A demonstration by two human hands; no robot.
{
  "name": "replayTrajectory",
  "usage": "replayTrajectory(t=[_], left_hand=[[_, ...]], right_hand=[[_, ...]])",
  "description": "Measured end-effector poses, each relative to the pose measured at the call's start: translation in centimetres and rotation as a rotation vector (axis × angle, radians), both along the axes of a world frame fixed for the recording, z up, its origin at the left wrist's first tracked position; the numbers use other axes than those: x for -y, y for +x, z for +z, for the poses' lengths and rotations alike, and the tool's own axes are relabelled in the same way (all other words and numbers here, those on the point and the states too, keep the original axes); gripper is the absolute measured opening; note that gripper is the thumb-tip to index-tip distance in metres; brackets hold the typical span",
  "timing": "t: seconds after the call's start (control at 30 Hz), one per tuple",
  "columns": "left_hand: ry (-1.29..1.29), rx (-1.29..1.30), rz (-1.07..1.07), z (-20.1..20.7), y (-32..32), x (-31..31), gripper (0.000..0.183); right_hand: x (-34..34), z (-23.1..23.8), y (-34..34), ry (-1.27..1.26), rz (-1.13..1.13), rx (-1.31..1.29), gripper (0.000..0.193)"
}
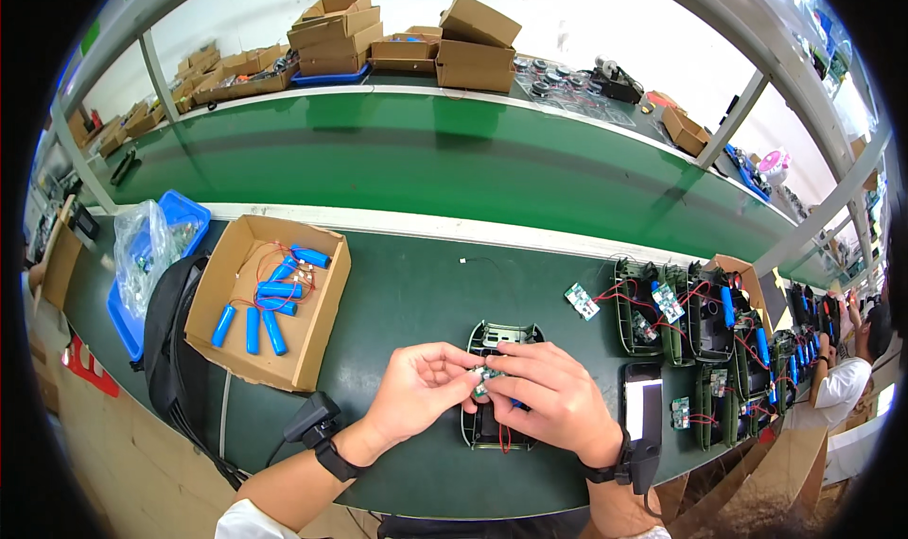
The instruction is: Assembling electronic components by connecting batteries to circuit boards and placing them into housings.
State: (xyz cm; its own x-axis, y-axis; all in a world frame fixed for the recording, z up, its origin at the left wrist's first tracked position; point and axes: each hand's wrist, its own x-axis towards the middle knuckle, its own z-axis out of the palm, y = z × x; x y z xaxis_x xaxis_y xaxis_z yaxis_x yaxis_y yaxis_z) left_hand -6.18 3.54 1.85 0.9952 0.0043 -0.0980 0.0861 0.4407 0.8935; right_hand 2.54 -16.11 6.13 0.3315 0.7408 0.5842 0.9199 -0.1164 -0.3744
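My left hand (421,388) and my right hand (553,397) meet over the bench, with fingertips closed on a small green circuit board (486,375) between them. Beneath them lies a dark green plastic housing half (508,333), open side up, partly covered by my hands. Red wires (505,437) show at its lower end. A bit of blue peeks out below my right fingers; I cannot make out the whole of it. Each wrist wears a black strap with a device on it.
Left on the green bench stands a cardboard box (327,326) of blue cylindrical battery cells (280,290), beside a black bag (175,350) and blue tray (125,321). Rightward are a phone (643,416), a loose circuit board (582,301), several wired housings (636,307) and a co-worker (844,388). Behind runs a green conveyor belt (416,151).
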Motion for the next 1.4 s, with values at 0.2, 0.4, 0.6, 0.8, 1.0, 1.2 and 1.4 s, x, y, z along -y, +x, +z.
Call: replayTrajectory(t=[0.2, 0.4, 0.6, 0.8, 1.0, 1.2, 1.4], left_hand=[[-0.005, 0.013, 0.022, 0.2, -0.1, -0.1, 0.012], [-0.009, 0.009, -0.026, -0.1, 0.1, -0.4, 0.015], [-0.030, 0.032, -0.019, -0.1, 0.2, -0.6, 0.016], [0.085, 0.084, 0.139, 0.8, 1.1, -0.7, 0.032], [0.038, -0.005, 0.090, 0.1, 1.3, -0.9, 0.040], [-0.127, -0.071, 0.059, -0.3, 1.1, -1.1, 0.033], [-0.219, 0.020, -0.026, -0.1, 0.9, -0.9, 0.025]], right_hand=[[-0.2, -0.4, -0.1, 0.015, 0.005, 0.035, 0.026], [-0.4, -0.9, -0.4, 0.045, -0.017, 0.041, 0.027], [-0.7, -0.6, -0.2, 0.065, -0.023, -0.031, 0.023], [0.4, -0.6, 2.1, -0.010, -0.402, -0.352, 0.027], [0.3, -3.3, 3.9, -0.138, -0.281, -0.527, 0.032], [-0.2, -2.9, 3.8, 0.235, -0.141, -0.861, 0.021], [0.6, -1.3, 2.5, 0.604, -0.024, -0.964, 0.016]])
